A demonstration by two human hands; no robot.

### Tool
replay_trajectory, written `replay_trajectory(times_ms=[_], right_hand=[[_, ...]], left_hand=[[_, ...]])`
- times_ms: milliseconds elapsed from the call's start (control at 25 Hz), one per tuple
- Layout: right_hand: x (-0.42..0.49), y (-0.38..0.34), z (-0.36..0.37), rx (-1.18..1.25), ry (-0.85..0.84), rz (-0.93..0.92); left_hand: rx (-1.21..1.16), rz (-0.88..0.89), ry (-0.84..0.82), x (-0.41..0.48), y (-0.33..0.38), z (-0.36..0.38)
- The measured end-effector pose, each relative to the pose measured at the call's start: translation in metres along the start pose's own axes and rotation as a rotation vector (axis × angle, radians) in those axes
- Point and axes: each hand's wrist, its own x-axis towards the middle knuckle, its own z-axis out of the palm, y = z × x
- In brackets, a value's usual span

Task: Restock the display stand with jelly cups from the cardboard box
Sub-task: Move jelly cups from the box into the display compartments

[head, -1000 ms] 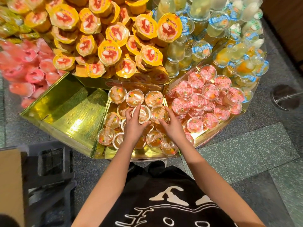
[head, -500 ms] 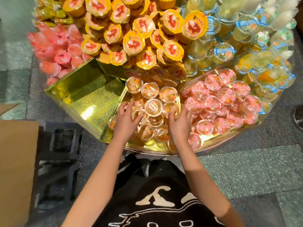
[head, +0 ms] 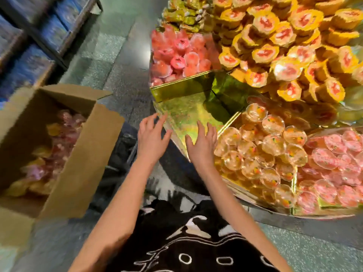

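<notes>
An open cardboard box [head: 86, 154] stands at the left with pink and yellow jelly cups [head: 57, 138] blurred inside it. The round display stand [head: 261, 209] fills the right side. Its bare gold compartment [head: 184, 112] lies between the pink cups at the back and the clear orange jelly cups [head: 261, 152]. My left hand [head: 151, 138] hovers with spread fingers between the box and the stand's edge, holding nothing. My right hand [head: 202, 144] is also spread and holds nothing, over the front corner of the gold compartment.
Yellow-lidded cups [head: 284, 46] are piled high at the top right. Pink-lidded cups [head: 334, 169] fill the right compartment and pink ones [head: 180, 55] the back left one. A dark crate [head: 121, 152] sits under the box. Blue shelving [head: 29, 40] runs along the far left.
Both hands have lifted off the orange jelly cups and moved left, empty. The view has swung left, so the cardboard box now shows its contents.
</notes>
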Motion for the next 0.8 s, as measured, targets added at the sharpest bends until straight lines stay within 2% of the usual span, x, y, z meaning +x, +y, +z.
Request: replay_trajectory(times_ms=[160,360,600,680,800], right_hand=[[-0.011,-0.094,0.092,-0.017,-0.139,-0.111],[-0.035,-0.196,0.188,-0.088,-0.417,-0.373],[-0.047,-0.255,0.273,-0.198,-0.639,-0.502],[-0.047,-0.26,0.283,-0.212,-0.683,-0.511],[-0.037,-0.291,0.333,-0.266,-0.866,-0.588]], left_hand=[[0.014,-0.166,0.074,-0.007,-0.107,-0.063],[0.019,-0.43,0.207,-0.046,-0.226,-0.124],[-0.115,-0.744,0.28,-0.078,-0.307,-0.133],[-0.139,-0.791,0.281,-0.079,-0.315,-0.13],[-0.235,-0.999,0.349,-0.074,-0.358,-0.131]])
